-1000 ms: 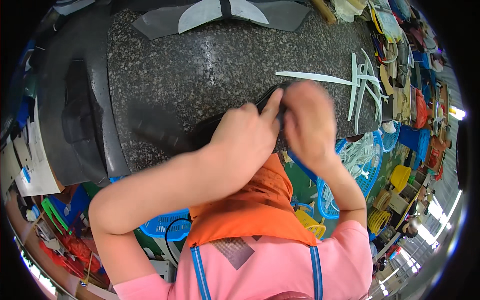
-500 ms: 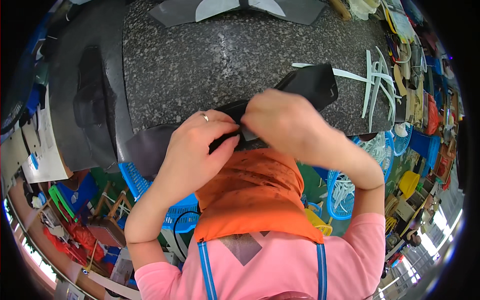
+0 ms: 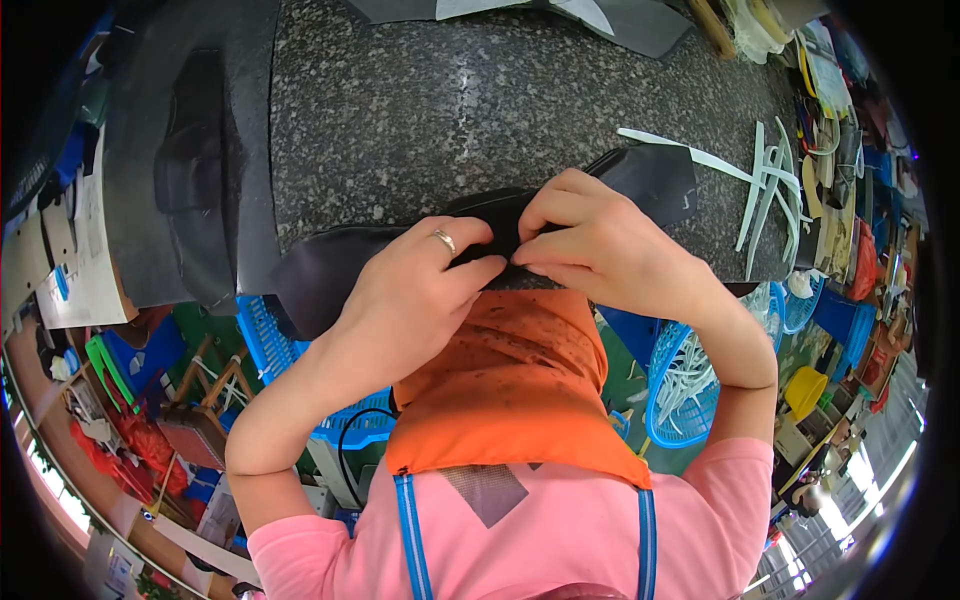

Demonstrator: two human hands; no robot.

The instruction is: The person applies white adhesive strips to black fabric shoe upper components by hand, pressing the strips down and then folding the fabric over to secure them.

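Observation:
A long piece of black leather-like material (image 3: 328, 262) lies along the near edge of the speckled stone tabletop (image 3: 420, 110). Its left end droops over the edge, and the right part (image 3: 655, 180) rests on the stone. My left hand (image 3: 415, 285), with a ring on one finger, pinches the middle of the piece. Just beside it, my right hand (image 3: 615, 245) grips the same material with thumb and fingertips close together. The fingertips of both hands nearly meet, and the fold between them is partly hidden.
White strips (image 3: 765, 190) lie at the table's right side. Another black piece (image 3: 195, 190) rests on a dark mat (image 3: 130, 210) to the left. Grey and white cut pieces (image 3: 640, 30) are at the far edge. Blue baskets (image 3: 682, 415) stand below, one holding white scraps.
My right hand has moved slightly right and down, its fingers now in clear view and closer to the left fingertips. The view has shifted a little, so the table appears moved.

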